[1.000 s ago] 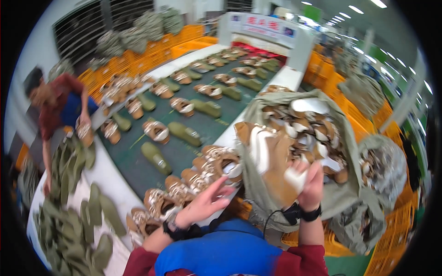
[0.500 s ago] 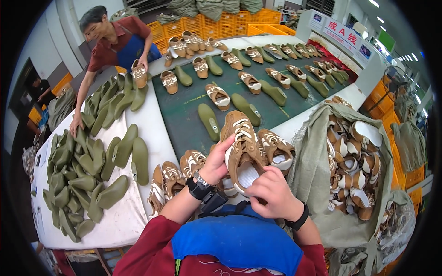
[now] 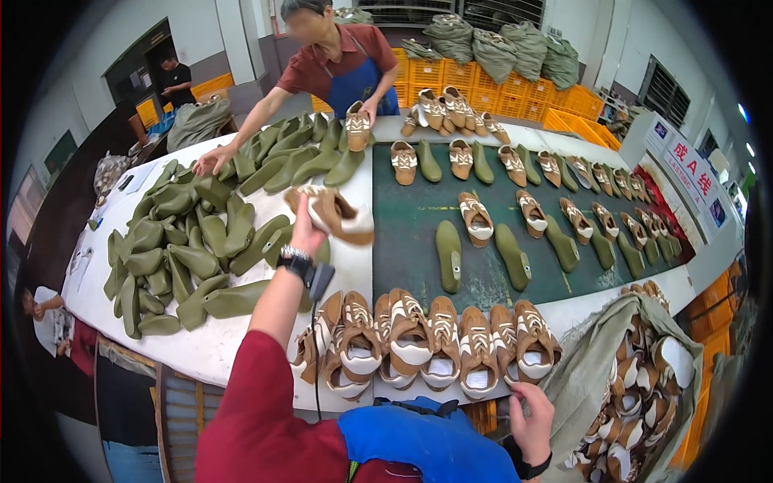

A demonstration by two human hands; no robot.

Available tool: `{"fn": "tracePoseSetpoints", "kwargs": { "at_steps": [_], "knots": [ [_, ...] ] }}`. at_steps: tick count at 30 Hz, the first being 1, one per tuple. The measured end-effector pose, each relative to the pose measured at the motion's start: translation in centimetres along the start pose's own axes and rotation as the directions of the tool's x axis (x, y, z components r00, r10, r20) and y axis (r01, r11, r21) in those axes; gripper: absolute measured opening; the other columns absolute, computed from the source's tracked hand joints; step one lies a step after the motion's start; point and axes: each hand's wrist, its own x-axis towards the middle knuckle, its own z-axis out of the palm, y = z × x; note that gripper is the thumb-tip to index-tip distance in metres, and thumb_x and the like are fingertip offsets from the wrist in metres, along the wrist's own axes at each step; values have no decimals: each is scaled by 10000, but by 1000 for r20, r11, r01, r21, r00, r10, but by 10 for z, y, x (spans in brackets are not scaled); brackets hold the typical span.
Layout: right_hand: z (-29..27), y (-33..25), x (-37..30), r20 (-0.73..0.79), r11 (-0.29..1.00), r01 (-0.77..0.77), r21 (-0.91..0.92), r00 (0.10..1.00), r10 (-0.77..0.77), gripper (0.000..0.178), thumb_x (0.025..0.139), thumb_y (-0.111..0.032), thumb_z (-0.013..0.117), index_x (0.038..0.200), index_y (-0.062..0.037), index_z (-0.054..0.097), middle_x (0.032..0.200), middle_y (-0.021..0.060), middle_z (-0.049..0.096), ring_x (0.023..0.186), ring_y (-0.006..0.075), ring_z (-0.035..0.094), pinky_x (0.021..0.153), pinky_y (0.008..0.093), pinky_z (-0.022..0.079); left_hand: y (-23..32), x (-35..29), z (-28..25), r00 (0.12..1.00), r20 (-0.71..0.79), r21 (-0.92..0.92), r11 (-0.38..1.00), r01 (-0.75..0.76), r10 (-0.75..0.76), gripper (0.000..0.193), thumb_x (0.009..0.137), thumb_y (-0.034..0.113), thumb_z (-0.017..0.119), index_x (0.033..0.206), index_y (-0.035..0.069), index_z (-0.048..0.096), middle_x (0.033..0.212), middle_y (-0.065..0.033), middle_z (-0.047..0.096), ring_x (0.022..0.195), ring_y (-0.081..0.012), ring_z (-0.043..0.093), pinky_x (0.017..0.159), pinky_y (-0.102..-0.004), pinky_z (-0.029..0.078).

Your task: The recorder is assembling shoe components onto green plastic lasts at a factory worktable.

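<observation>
- Shifted since half a second ago: brown-and-white shoe (image 3: 350,219), out of a two-handed grip at the near edge of the green belt (image 3: 411,241) to just left of it, with the view swung leftward too.
- Held there above the tabletop (image 3: 229,346), beside the green lasts (image 3: 193,241); too blurred to tell any contact below.
- Left hand (image 3: 306,229) closed on the side of the shoe, fingers mostly hidden behind it.
- Right hand (image 3: 531,419) on the near side of the belt, half open with fingers curled, nothing visibly in its hold; fingertips just beside the heel of the end shoe in the shoe row (image 3: 477,354), touch impossible to tell.
- Probably light, soft and pliant in the upper, firmer at the heel, neither slippery nor fragile; best taken round the heel or by both sides at midfoot, clear of the opening.
- White and smooth-looking along the left and near sides of the belt, the tabletop; strewn with lasts to the left, lined with shoes at the near edge.
- Beyond the belt's far left corner, co-worker (image 3: 354,84) with one hand at the lasts and another on a shoe; farther back, orange crates (image 3: 507,101) under bulging sacks (image 3: 491,52).
- Right of the belt's near edge, open cloth sack (image 3: 580,366) full of brown-and-white shoes.
</observation>
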Motion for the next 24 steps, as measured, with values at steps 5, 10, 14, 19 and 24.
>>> {"fn": "tracePoseSetpoints", "kwargs": {
  "at_steps": [5,10,14,19,24],
  "knots": [
    [-71,46,-34,-352,913,-108,-394,935,-42,166,767,12,558,931,14,582,857,110,608,724,208,575,675,294,456,-28,31,-14,933,-360,415,895,166,-6,668,818,490,563,1317,102,346,1361,-143,313,1250,-290,305,1008,-495,278],
    [-173,121,-84,-605,772,-573,-274,727,325,131,797,-30,540,900,16,605,750,145,627,651,256,608,599,325,471,-90,-80,81,789,300,513,788,341,-536,324,880,243,529,1153,76,486,1076,-71,576,964,-177,563,857,-328,456],
    [-165,243,-173,-152,425,-737,-526,573,805,338,656,-277,650,920,-67,672,909,180,646,871,320,623,780,390,491,-63,-215,193,-4,715,665,682,-304,-699,425,829,264,610,1148,-7,540,1153,-131,552,1085,-259,520,960,-386,375],
    [-65,305,-205,-206,403,-701,-588,612,763,321,792,-323,502,869,-58,666,829,189,636,878,371,596,792,448,464,-41,-270,258,-759,651,155,976,156,18,369,841,230,614,1102,-29,590,1185,-179,542,1087,-378,491,874,-473,404],
    [-64,283,-183,-330,334,-753,-568,580,745,256,795,-266,492,819,-82,667,821,129,653,859,320,616,729,425,482,-35,-268,258,-761,638,102,967,232,115,217,814,90,604,989,-36,630,1061,-197,584,954,-355,551,772,-429,449]
  ]
}}
